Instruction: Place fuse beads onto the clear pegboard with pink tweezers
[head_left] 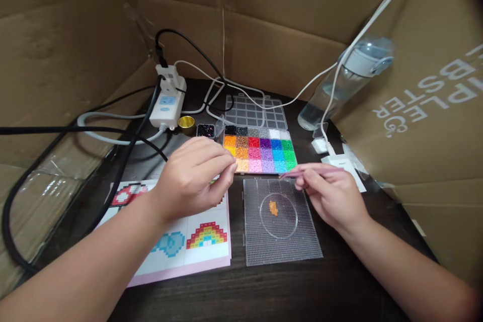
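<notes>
My right hand (pixel 334 198) grips a pair of pink tweezers (pixel 326 171), its tips above the far edge of a clear pegboard (pixel 260 249). Inside a round outline on that board sits a small cluster of orange beads (pixel 273 208). My left hand (pixel 198 176) is closed in a pinch at the near left corner of the bead box (pixel 267 148), whose compartments hold beads sorted by colour. Whatever the left fingertips hold, if anything, is too small to make out. Under the left hand and forearm lies a pattern sheet (pixel 207 256) with pixel pictures, partly covered.
A power strip (pixel 168 103) with black and white cables stands at the back left. Beside it are a gold cup (pixel 186 125) and a small box of dark beads (pixel 206 131). A water bottle (pixel 343 85) leans at the right. Cardboard walls (pixel 279 20) enclose the table.
</notes>
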A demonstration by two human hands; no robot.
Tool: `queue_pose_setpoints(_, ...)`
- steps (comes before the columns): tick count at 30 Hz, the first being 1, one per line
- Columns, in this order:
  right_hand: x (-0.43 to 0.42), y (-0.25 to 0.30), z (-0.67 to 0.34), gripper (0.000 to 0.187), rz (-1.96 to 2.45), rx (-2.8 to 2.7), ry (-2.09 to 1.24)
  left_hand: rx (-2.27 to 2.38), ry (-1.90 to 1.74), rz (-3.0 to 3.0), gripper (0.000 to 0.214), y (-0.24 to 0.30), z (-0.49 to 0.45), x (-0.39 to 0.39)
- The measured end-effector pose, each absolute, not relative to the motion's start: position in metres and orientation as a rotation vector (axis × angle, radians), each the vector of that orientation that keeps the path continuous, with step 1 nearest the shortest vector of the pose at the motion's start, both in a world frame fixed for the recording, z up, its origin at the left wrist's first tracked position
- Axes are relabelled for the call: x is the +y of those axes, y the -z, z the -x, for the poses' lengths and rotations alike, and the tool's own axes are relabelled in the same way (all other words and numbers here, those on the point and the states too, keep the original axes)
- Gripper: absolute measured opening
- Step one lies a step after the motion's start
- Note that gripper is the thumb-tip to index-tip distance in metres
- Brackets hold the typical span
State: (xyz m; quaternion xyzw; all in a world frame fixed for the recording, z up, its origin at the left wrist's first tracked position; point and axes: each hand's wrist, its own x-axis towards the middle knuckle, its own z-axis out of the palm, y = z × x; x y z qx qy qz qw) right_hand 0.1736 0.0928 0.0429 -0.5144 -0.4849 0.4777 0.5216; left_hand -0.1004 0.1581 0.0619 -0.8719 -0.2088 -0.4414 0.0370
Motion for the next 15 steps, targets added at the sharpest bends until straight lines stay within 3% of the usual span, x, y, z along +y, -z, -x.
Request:
queue_pose_setpoints(6, 0.143, -0.058, -0.124, 0.016, 1.235, -0.606, -1.372, -0.634, 1.351, 2.665, 0.012, -0.064, 0.103, 0.157)
queue_pose_setpoints(15, 0.154, -0.047, -0.104, 0.016, 1.360, -0.544, -1.360, -0.616, 1.334, 2.689, 0.010, -0.064, 0.101, 0.155)
